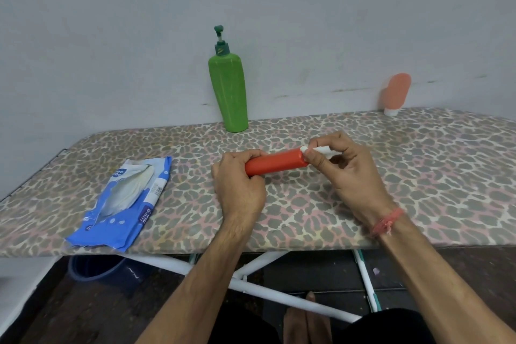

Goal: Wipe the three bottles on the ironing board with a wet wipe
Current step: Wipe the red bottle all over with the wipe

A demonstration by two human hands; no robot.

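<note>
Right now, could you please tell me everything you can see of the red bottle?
The red bottle is a smooth, plastic-looking cylinder, held lying sideways just above the ironing board. The left hand grips its base end; the right hand pinches a white wipe against its white-capped end.

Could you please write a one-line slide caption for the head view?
Left hand holds a red bottle sideways while right hand wipes its cap end with a white wipe.
</note>
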